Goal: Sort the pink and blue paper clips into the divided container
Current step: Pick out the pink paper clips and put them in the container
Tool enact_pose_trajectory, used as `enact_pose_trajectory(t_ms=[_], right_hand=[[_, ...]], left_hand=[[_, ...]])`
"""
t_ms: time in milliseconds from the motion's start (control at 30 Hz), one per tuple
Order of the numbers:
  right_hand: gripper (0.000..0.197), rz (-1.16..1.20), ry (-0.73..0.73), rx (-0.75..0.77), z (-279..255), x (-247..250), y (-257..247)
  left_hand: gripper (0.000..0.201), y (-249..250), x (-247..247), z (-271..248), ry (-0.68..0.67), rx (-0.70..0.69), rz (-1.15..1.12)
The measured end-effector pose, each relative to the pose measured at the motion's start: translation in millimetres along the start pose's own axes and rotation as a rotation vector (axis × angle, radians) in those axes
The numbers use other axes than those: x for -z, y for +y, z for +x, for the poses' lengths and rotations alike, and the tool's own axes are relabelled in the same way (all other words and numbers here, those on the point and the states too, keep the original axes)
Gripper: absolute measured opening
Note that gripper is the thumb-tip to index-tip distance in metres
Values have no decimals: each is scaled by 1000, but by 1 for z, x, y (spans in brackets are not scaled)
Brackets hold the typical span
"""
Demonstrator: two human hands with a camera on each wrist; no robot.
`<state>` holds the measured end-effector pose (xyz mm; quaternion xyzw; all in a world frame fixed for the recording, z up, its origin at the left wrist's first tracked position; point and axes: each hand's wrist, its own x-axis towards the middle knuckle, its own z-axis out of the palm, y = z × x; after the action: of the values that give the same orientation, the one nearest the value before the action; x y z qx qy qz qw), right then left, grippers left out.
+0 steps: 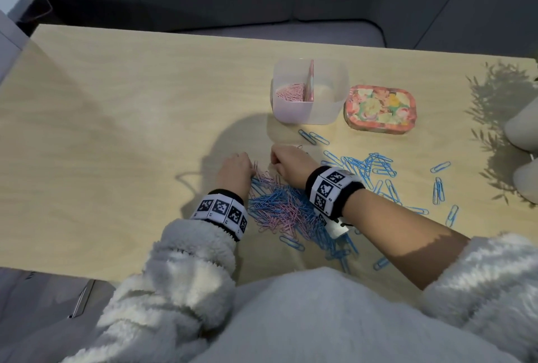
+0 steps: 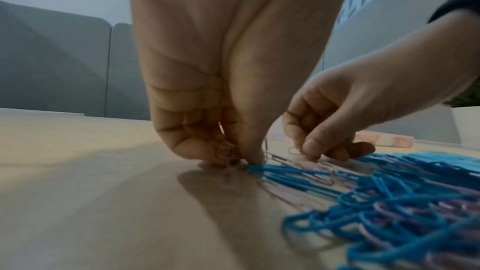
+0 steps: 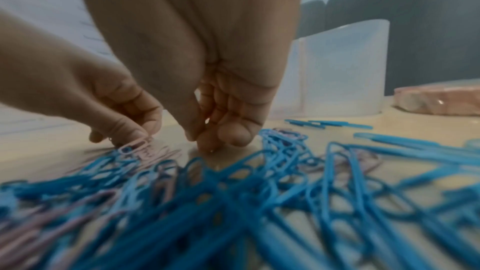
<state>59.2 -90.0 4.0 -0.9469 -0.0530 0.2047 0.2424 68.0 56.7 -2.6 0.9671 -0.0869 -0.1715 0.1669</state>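
A mixed heap of pink and blue paper clips (image 1: 283,208) lies on the table in front of me. At its far edge my left hand (image 1: 247,165) curls its fingers and pinches a few pink clips (image 2: 230,154) against the tabletop. Just to the right, my right hand (image 1: 276,160) has its fingertips down on the table and nips a single pink clip (image 2: 294,150) between thumb and finger. The translucent divided container (image 1: 334,106) stands beyond the hands. Its left compartment holds pink clips (image 1: 291,92); the right compartment looks bare.
A floral tin (image 1: 380,109) sits right of the container. Loose blue clips (image 1: 375,166) are scattered to the right of the heap, with two (image 1: 313,137) near the container. Pale objects (image 1: 524,129) stand at the table's right edge.
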Motion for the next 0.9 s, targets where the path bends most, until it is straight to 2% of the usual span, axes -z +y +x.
enact_pose_trajectory(t_ms=[133,300,467,533,600,733,900], right_hand=[[18,55,15,34,-4,-7,-6],[21,-8,29,111,-9,-10,-9],[18,-93,57,99,-8,-14,-16],[16,-121,72,58,-6,-15,-20],[14,-132,73,8,-6,-13,-22],[13,-38,89,-74,-9,-9,-11],[5,154,106,-138,-9,16,8]], left_hand=[[13,-12,8,-2,47,43,-265],[20,-29,24,6,-2,115,-587],[28,-23,27,18,-66,369,-861],[32,-18,26,19,-106,366,-794],[30,-14,24,17,-109,271,-595],[26,-4,16,9,-34,147,-288],[14,9,5,7,39,99,-203]])
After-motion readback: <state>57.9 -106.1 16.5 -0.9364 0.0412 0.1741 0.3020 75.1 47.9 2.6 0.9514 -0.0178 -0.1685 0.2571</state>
